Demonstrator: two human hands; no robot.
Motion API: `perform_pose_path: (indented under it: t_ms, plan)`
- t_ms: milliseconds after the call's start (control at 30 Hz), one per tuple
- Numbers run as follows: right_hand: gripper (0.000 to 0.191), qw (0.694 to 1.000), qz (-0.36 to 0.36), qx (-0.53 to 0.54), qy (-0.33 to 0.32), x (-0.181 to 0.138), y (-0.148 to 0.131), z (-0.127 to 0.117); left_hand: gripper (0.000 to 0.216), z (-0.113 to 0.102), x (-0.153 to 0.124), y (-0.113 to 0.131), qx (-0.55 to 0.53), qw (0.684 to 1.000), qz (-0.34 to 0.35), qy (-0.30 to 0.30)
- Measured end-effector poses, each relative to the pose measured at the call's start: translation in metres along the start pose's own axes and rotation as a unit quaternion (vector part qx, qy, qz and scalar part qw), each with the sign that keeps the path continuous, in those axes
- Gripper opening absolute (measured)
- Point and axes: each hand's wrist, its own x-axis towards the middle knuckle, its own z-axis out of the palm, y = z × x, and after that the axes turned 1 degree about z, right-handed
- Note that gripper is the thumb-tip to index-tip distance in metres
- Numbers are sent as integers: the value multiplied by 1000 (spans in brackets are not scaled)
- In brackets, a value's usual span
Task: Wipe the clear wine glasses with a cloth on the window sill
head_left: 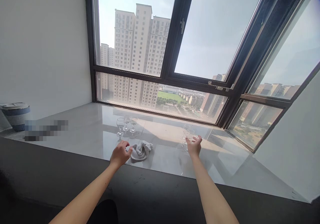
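Observation:
My left hand (121, 153) is just above the front of the glossy sill, its fingers curled but apart and nothing seen in them. Right beside it lies a crumpled light grey cloth (140, 150). Behind that hand stand three clear stemmed glasses, the front one (120, 125) nearest to it. Farther right, my right hand (194, 146) has thumb and fingers spread at more clear stemmed glasses (188, 130). The hand partly covers these glasses, and I cannot tell whether it touches one.
The glossy grey sill (80, 130) runs below a dark-framed window (165, 81). A blue and grey container with a white top (17, 115) stands at the far left, with a blurred patch beside it. The sill's front edge drops to a dark face (150, 180).

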Motion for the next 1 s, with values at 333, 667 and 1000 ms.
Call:
perform_pose_path:
  t_ms: [333, 667, 1000]
  plan:
    - [82, 1000, 12, -5, 3, -1, -3, 2, 24, 0, -1, 0, 1, 1000, -3, -2]
    - [93, 998, -2, -40, 38, -8, -8, -1, 22, -2, -1, 3, 14, 1000, -5, -4]
    - [62, 972, -234, -15, 9, -101, -68, 25, 20, 0, -1, 1, 15, 1000, 3, 8]
